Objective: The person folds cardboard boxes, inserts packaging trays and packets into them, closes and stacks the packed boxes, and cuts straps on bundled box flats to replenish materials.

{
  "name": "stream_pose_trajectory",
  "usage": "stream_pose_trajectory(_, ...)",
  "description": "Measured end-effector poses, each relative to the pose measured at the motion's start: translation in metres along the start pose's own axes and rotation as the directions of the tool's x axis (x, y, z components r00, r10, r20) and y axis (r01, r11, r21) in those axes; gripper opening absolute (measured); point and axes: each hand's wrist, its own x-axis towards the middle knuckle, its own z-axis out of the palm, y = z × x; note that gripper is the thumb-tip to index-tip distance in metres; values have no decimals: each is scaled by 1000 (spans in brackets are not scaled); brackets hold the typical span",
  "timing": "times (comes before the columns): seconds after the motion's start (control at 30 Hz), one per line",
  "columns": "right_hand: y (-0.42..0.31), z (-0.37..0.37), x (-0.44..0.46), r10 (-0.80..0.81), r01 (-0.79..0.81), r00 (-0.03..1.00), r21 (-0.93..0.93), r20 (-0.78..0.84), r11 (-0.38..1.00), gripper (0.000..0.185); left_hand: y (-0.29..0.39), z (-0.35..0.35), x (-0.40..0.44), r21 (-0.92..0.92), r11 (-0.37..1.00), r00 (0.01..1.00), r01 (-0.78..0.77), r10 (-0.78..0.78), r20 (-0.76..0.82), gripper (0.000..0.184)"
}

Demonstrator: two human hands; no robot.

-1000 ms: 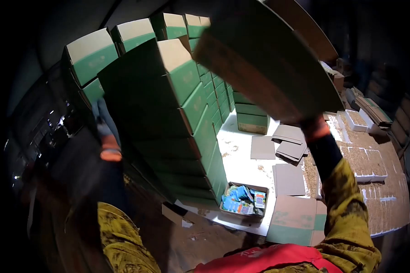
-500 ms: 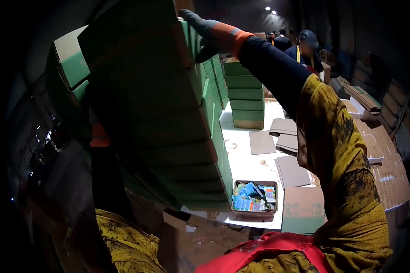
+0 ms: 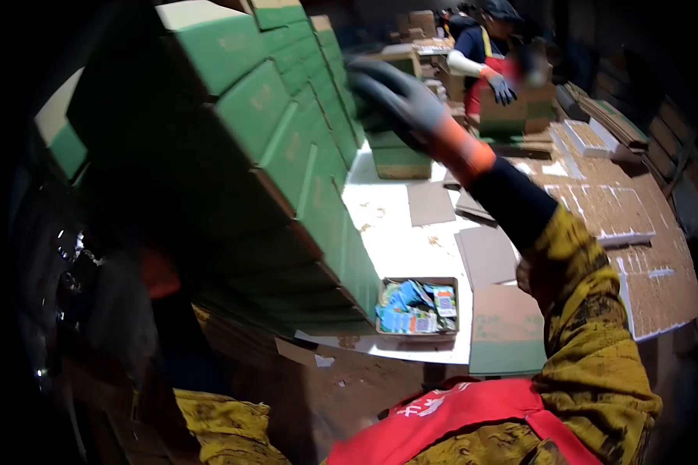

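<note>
My right hand, in a grey glove with an orange cuff, is raised just right of a tall stack of green cardboard boxes. Its fingers are stretched out, somewhat blurred, with nothing visible in them. The top front box has a pale lid and green side. On the stack's shadowed left side is my left hand; only its orange cuff shows clearly, and the fingers are lost in the dark. Near the foot of the stack, an open carton holds blue printed packets.
The white table carries flat grey cardboard sheets and a flattened brown-green carton. Across it, a gloved co-worker stands by a brown box. Brown boards lie at right.
My right hand has come off the top box and moved right and down. The view has shifted, showing more of the stack's top and the co-worker. My left hand stays by the shadowed side.
</note>
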Motion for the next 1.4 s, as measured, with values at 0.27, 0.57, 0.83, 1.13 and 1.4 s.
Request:
stream_pose_trajectory(0.27, 81, -199, -497, 618, -888, 456, -377, -640, 264, 43, 236, 74, -431, -238, 763, 515, 601, -142, 845, 70)
stream_pose_trajectory(0.57, 72, -292, -636, 518, -943, 125, -263, -846, -202, 68, 285, 151, -652, 506, 755, 63, 417, -579, 813, 94)
stream_pose_trajectory(0.83, 19, -338, -631, 631, -808, 138, 281, -764, 518, 48, 328, 148, -578, 115, 494, 296, 862, -673, 678, 65)
stream_pose_trajectory(1.13, -24, -376, -589, 375, -844, 506, -356, -777, 401, 36, 396, 180, -399, -109, 993, 88, -48, 113, 990, 37)
stream_pose_trajectory(1.4, -68, -240, -428, 416, -195, 900, -974, -131, 116, 67, 362, 237, -370, 3, 986, -633, 167, 105, 767, 43)
